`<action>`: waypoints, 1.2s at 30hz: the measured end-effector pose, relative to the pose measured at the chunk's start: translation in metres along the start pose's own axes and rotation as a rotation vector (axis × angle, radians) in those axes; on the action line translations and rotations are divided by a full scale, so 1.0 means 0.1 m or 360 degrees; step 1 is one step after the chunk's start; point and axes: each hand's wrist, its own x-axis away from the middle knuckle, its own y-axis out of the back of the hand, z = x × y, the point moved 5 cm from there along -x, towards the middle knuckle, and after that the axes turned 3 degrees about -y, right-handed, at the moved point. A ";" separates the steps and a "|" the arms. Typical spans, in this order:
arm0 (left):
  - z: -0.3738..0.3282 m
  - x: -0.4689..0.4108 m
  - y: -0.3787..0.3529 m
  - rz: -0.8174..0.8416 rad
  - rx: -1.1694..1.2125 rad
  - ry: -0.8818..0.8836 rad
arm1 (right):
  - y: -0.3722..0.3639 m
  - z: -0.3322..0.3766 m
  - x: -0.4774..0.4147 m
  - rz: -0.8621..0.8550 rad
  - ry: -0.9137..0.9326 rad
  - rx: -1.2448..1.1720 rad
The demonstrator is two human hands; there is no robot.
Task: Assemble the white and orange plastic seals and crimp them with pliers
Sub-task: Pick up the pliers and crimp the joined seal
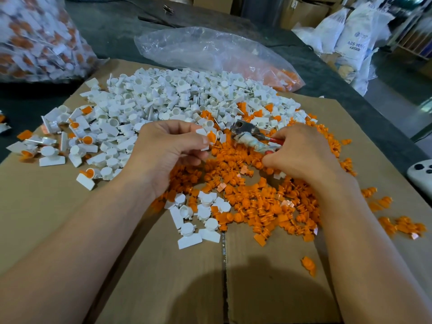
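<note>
I work on a flattened cardboard sheet [70,218] laid over a dark table top [117,26]. At the far right stand white sacks [350,36]; one bears printed lettering that begins "ABS", and the word after it seems to read "RESIN", though smaller print below is too blurred to read. At the far left, a clear plastic bag [35,38] is filled with joined white and orange seals. Far centre, a second clear bag [210,50] lies mostly flat, with a few orange pieces at its right end. On the cardboard, a heap of white parts [175,97] occupies the far centre. A heap of orange parts [257,202] spreads near and right of it, the two mingling where they meet. To the left lie scattered assembled seals [77,136], white with orange inserts. A white device with dark buttons [420,174] sits at the right edge. My right hand [301,155] is curled round the red handles of the pliers [247,134], whose neck is wrapped in pale tape; I cannot tell how the jaws stand. My left hand [168,153] pinches a white seal with an orange insert [209,137] between thumb and fingers, just beside the pliers' head, above the orange heap.
</note>
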 end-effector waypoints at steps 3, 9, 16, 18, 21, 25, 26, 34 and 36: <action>-0.02 -0.01 0.01 -0.0019 0.0058 -0.0048 | 0.08 0.01 0.00 -0.0133 0.0000 -0.0153; -0.04 -0.03 0.02 -0.0038 0.0184 -0.0149 | 0.25 0.14 0.12 -0.0372 0.0107 -0.0423; -0.07 -0.04 0.04 -0.0067 0.0189 -0.0304 | 0.20 0.33 0.21 -0.0335 0.0382 -0.0272; -0.08 -0.03 0.05 -0.0075 0.0165 -0.0364 | 0.16 0.35 0.21 -0.0315 0.0380 -0.0204; -0.11 -0.03 0.04 -0.0090 0.0111 -0.0461 | 0.15 0.37 0.21 -0.0302 0.0400 -0.0140; -0.14 -0.01 0.04 -0.0134 0.0098 -0.0536 | 0.12 0.41 0.25 -0.0233 0.0460 -0.0240; -0.15 -0.01 0.04 -0.0141 0.0093 -0.0551 | 0.11 0.42 0.25 -0.0213 0.0474 -0.0262; -0.18 -0.02 0.05 -0.0180 0.0123 -0.0608 | 0.04 0.48 0.26 -0.0125 0.0552 -0.0258; -0.18 -0.03 0.05 -0.0187 0.0133 -0.0610 | 0.03 0.50 0.27 -0.0117 0.0573 -0.0265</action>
